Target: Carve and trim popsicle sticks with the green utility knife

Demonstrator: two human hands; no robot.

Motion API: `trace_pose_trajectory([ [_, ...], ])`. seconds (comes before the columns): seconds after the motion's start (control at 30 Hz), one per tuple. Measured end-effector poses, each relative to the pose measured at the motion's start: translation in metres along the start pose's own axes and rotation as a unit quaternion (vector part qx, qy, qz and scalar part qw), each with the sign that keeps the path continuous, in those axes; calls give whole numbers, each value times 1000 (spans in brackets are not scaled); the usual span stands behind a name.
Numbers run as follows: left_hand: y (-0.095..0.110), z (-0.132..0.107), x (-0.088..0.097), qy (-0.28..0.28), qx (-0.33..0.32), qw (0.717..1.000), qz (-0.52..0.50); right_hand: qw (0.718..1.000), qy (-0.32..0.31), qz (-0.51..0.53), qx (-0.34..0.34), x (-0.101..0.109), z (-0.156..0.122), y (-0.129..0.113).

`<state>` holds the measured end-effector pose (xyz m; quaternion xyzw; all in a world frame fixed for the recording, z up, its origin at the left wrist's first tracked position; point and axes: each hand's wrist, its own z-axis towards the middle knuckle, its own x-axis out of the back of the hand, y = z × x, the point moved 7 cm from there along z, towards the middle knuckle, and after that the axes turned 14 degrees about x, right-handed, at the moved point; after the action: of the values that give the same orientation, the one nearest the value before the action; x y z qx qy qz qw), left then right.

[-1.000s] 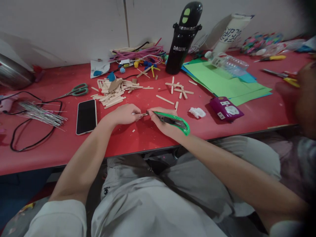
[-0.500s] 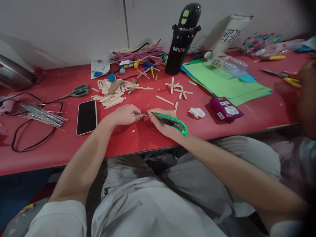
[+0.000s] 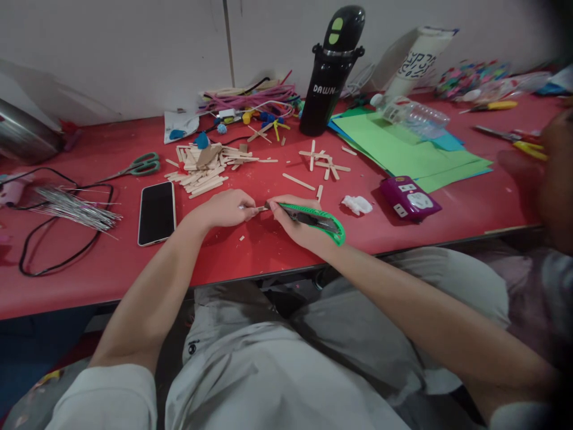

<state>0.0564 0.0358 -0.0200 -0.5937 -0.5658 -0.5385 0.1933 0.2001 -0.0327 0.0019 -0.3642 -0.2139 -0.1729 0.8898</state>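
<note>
My left hand (image 3: pixel 229 208) is closed in a pinch low over the red table (image 3: pixel 237 257). Between its fingers is a small wooden craft stick (image 3: pixel 262 208), mostly hidden by the fingertips. In my right hand (image 3: pixel 293 222) lies a green box cutter (image 3: pixel 319 220), gripped with its front end toward the stick. Thumb and fingers of the right hand meet the stick's right end; whether the blade touches it I cannot tell. A pile of craft sticks (image 3: pixel 208 170) lies beyond my left hand, and several crossed sticks (image 3: pixel 329 165) lie beyond my right.
A phone (image 3: pixel 157 213), green-handled scissors (image 3: pixel 144 164) and thin wires (image 3: pixel 80 208) lie at left. Behind stands a black bottle (image 3: pixel 326 89). Green paper (image 3: pixel 403 143), a purple power adapter (image 3: pixel 409 198) and crumpled white tissue (image 3: pixel 357 205) are at right. Another person's arm (image 3: pixel 557 179) shows at the right edge.
The green box cutter and my right hand have shifted slightly to the right, and the cutter's rear end sits a little higher. My left hand holds almost still.
</note>
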Motion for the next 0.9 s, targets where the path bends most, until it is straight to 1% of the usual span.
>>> trace_pose_trajectory([
  [0.2,-1,1,0,1,-5,1000,-10,1000,18,14,18,-2,-2,2],
  [0.43,-2,2,-2,-6,-3,1000,3,999,35,18,28,-3,-4,4],
  [0.7,-1,2,-1,-3,-1,1000,17,999,30,16,22,-4,-6,7],
  [0.9,-2,1,0,-2,-5,1000,7,999,30,16,27,-3,-6,6],
])
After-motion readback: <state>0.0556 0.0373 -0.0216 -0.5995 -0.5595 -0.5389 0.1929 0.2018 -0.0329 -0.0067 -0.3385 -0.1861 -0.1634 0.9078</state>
